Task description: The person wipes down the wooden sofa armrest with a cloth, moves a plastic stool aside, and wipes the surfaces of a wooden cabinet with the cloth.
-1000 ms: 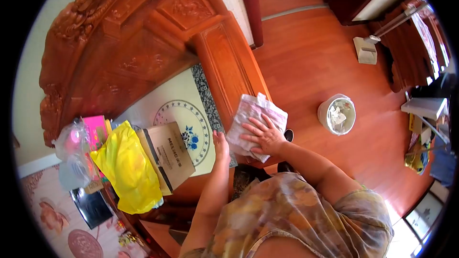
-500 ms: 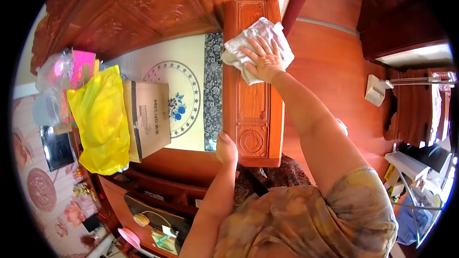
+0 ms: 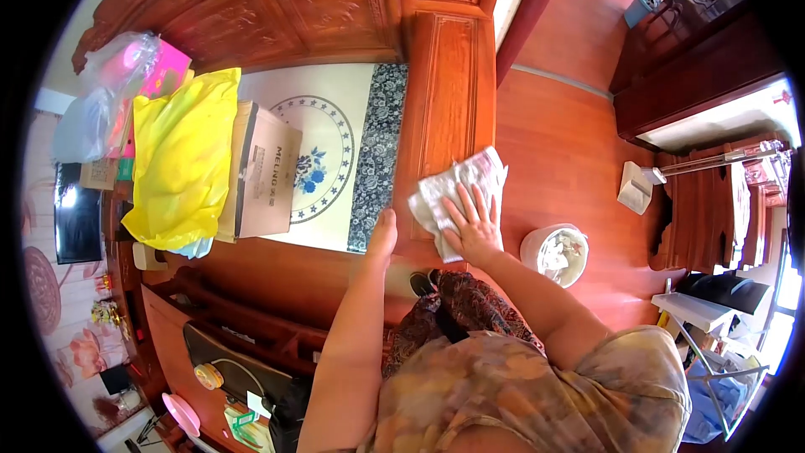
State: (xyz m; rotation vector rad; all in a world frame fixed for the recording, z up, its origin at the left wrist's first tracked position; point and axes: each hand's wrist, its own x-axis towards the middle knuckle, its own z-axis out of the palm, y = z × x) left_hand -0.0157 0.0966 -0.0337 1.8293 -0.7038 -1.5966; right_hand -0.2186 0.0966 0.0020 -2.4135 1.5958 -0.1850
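Note:
My right hand (image 3: 475, 226) lies flat with spread fingers on a pale cloth (image 3: 440, 193), pressing it onto the near end of the wide carved wooden armrest (image 3: 449, 92). My left hand (image 3: 383, 233) is beside the armrest's left side, near the dark floral border (image 3: 377, 151) of the seat cover. Its thumb points up; the other fingers are hidden from view, and nothing shows in it.
A cardboard box (image 3: 272, 176) and a yellow bag (image 3: 189, 159) sit at the left of the seat, with a pink box (image 3: 168, 67) behind. On the floor at right are a lined bin (image 3: 530, 243) and a dustpan (image 3: 635, 189).
My right hand and the cloth went to the far part of the armrest, then came back to its near end. The view has shifted too. My left hand stays near the armrest's left side.

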